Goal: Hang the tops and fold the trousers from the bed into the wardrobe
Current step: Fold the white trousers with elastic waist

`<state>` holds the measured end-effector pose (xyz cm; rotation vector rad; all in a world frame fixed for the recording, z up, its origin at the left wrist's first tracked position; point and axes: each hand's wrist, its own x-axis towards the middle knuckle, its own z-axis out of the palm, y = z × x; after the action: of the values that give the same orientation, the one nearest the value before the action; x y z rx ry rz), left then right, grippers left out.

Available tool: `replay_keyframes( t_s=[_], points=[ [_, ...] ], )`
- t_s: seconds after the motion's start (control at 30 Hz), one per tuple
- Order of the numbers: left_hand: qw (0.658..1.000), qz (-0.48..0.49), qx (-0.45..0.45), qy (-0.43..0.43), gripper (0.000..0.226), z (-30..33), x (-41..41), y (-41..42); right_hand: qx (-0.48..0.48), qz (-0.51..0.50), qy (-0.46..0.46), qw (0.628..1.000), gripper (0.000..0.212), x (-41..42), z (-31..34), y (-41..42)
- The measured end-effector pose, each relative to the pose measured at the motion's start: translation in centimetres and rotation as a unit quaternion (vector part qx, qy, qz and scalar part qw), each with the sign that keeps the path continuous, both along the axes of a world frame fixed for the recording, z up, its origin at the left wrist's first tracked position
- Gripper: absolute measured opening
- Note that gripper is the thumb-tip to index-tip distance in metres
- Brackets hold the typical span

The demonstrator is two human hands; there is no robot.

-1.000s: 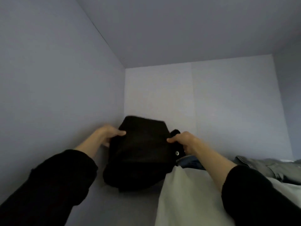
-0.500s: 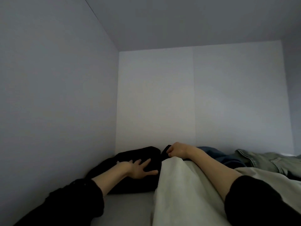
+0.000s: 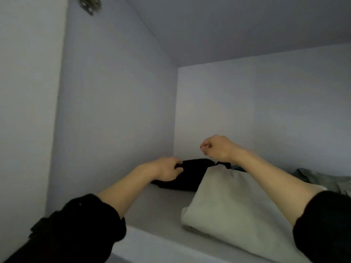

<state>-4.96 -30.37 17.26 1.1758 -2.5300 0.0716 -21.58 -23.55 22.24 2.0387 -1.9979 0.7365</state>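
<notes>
The folded black trousers (image 3: 190, 175) lie at the back left of the wardrobe shelf (image 3: 161, 211). My left hand (image 3: 167, 168) grips their left edge with curled fingers. My right hand (image 3: 216, 148) is lifted above the shelf, loosely curled and holding nothing, a little above the trousers' right end. A folded pale beige garment (image 3: 228, 202) lies on the shelf to the right of the black trousers, under my right forearm.
More folded clothes sit further right: something blue (image 3: 237, 168) behind the beige piece and a grey-green garment (image 3: 322, 179) at the edge. The white wardrobe side wall (image 3: 114, 111) stands close on the left, with a metal hinge (image 3: 90, 4) at the top.
The black trousers went from held up in both hands to lying on the shelf. My right hand let go and rose. My left hand shifted to their left edge. The view pulled back.
</notes>
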Motion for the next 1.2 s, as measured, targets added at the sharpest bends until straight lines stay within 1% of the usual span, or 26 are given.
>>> replay_keyframes(
  t_s=[0.1,0.13,0.17,0.2,0.23,0.27,0.3,0.33,0.4,0.43,0.47,0.5,0.57,0.67,0.73,0.8,0.83,0.9,0.93,0.97,1.0,1.03,1.07,1.13,1.17,1.2],
  points=[
    [0.997,0.052,-0.034,0.053,0.033,-0.4,5.6,5.7,-0.052,0.078,-0.043,0.995,0.026,5.1,-0.8,2.0],
    [0.993,0.06,-0.047,0.085,0.03,-0.4,7.3,7.3,-0.053,0.099,-0.051,0.992,0.025,6.7,-1.2,2.8],
    [0.988,0.093,-0.049,0.117,0.028,-1.2,10.8,10.6,-0.043,0.142,-0.067,0.987,0.025,10.1,-2.5,3.8],
    [0.981,0.08,-0.059,0.165,0.027,-1.0,11.1,11.6,-0.048,0.154,-0.077,0.984,0.024,10.6,-2.9,4.4],
    [0.967,0.111,-0.058,0.223,0.025,-1.9,14.2,14.6,-0.044,0.198,-0.095,0.975,0.024,13.6,-4.4,5.4],
    [0.951,0.122,-0.057,0.28,0.025,-2.4,15.8,16.9,-0.049,0.217,-0.123,0.967,0.023,15.5,-5.5,6.6],
    [0.926,0.137,-0.047,0.348,0.024,-3.3,17.6,19.2,-0.055,0.248,-0.151,0.955,0.021,17.4,-7.2,7.7],
    [0.9,0.157,-0.039,0.404,0.023,-4.7,20.2,22.5,-0.038,0.286,-0.199,0.936,0.02,20.4,-9.3,9.8],
    [0.859,0.191,-0.035,0.474,0.021,-7.8,24.3,28.5,0.02,0.36,-0.278,0.89,0.025,25.4,-13.8,14.2],
    [0.851,0.216,-0.043,0.477,0.02,-9.7,26.6,32.0,0.06,0.393,-0.306,0.865,0.028,28.2,-16.4,16.7],
    [0.846,0.216,-0.042,0.486,0.02,-10.7,27.3,33.7,0.084,0.414,-0.313,0.851,0.027,29.2,-18.0,18.4],
    [0.837,0.251,-0.048,0.484,0.02,-12.4,30.0,37.6,0.121,0.446,-0.314,0.829,0.025,32.5,-20.3,21.4],
    [0.825,0.288,-0.057,0.483,0.019,-14.9,34.2,43.4,0.159,0.489,-0.306,0.801,0.022,37.5,-23.2,26.7],
    [0.811,0.361,-0.052,0.457,0.018,-17.6,40.0,51.8,0.214,0.539,-0.315,0.752,0.017,44.1,-25.4,34.0],
    [0.791,0.419,-0.054,0.442,0.016,-19.8,44.1,58.2,0.247,0.577,-0.299,0.719,0.015,48.9,-26.4,39.2],
    [0.758,0.483,-0.05,0.436,0.015,-21.6,47.5,65.1,0.275,0.615,-0.279,0.684,0.016,53.7,-27.7,44.1],
    [0.742,0.506,-0.048,0.438,0.016,-22.0,48.3,67.0,0.28,0.626,-0.273,0.675,0.016,54.9,-27.9,45.5],
    [0.682,0.579,-0.071,0.442,0.018,-23.4,51.1,75.5,0.318,0.673,-0.242,0.622,0.014,60.2,-28.9,52.1],
    [0.67,0.59,-0.072,0.445,0.018,-23.7,51.7,77.4,0.328,0.678,-0.24,0.613,0.014,61.2,-28.9,53.6],
    [0.648,0.609,-0.067,0.452,0.019,-23.7,52.0,79.3,0.329,0.692,-0.233,0.599,0.014,62.3,-29.1,55.0],
    [0.616,0.64,-0.083,0.452,0.02,-24.1,52.6,82.8,0.342,0.715,-0.221,0.569,0.014,64.3,-29.4,57.9],
    [0.591,0.661,-0.095,0.453,0.02,-24.6,53.0,85.4,0.347,0.73,-0.209,0.55,0.014,65.6,-29.6,60.3],
    [0.556,0.685,-0.12,0.455,0.021,-25.0,53.1,89.1,0.362,0.75,-0.191,0.52,0.015,67.3,-30.0,63.7],
    [0.5,0.716,-0.148,0.464,0.021,-25.6,52.8,93.4,0.378,0.776,-0.163,0.478,0.014,69.3,-30.6,67.9],
    [0.464,0.736,-0.163,0.466,0.02,-26.2,52.3,96.4,0.389,0.793,-0.139,0.447,0.014,70.4,-31.1,70.9],
    [0.438,0.748,-0.173,0.467,0.02,-26.7,51.9,98.4,0.394,0.806,-0.122,0.424,0.014,71.1,-31.6,73.1]
  ],
)
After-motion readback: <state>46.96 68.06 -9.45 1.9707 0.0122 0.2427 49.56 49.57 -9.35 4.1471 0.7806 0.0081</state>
